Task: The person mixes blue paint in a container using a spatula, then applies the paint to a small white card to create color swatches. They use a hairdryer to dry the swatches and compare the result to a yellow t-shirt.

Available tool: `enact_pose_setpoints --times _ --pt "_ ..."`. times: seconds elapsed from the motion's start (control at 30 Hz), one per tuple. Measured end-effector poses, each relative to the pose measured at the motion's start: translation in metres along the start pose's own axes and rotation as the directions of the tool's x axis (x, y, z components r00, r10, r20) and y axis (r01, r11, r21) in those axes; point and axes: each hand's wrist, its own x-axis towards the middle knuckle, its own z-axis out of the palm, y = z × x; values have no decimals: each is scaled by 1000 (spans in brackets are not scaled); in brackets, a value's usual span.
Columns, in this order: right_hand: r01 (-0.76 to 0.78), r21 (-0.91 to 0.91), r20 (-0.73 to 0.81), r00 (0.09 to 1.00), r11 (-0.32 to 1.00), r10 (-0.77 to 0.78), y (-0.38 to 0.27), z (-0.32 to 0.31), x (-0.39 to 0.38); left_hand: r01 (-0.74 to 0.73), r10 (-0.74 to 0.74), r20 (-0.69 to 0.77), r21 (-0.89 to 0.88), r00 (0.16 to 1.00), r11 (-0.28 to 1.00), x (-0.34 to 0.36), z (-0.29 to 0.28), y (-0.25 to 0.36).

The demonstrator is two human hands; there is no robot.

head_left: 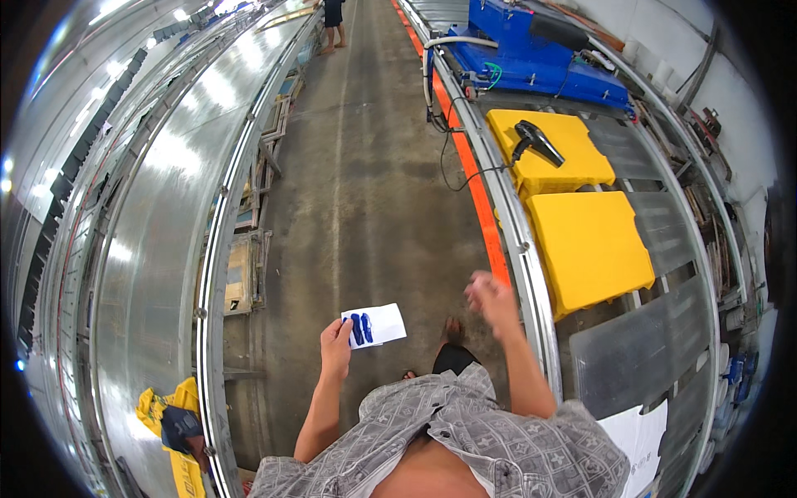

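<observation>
My left hand [335, 349] pinches the left edge of a small white sheet of paper [387, 322]. Several thick dark blue strokes [362, 328], like paint or ink, mark the sheet beside my fingers. Out to the right, my right hand [492, 300] is raised over the floor near the long metal rail. Its fingers are loosely bent and apart, slightly blurred, and I see nothing in them.
Long metal-topped table [158, 207] on the left; framed panels [241, 274] beneath it. On the right bench lie yellow blocks [589, 249], a black hair dryer [540, 143] with trailing cord, and a blue machine [531, 54]. A person [334, 21] stands far down the aisle.
</observation>
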Motion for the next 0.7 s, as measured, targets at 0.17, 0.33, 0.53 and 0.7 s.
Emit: enact_pose_setpoints --times 0.17,0.33,0.53,0.7 --pt "203 -286 -209 941 937 -268 -43 -63 222 66 -87 -146 -140 986 988 92 13 3" --pt "-12 -582 -552 741 813 -384 -15 -149 453 24 -8 -192 85 981 996 230 68 9" --pt "-91 -389 -594 785 917 -174 7 -177 599 -40 71 -267 119 961 992 333 121 51" --pt "-190 -419 -668 727 888 -160 -14 -146 581 -10 -78 -377 -226 923 974 366 148 52"
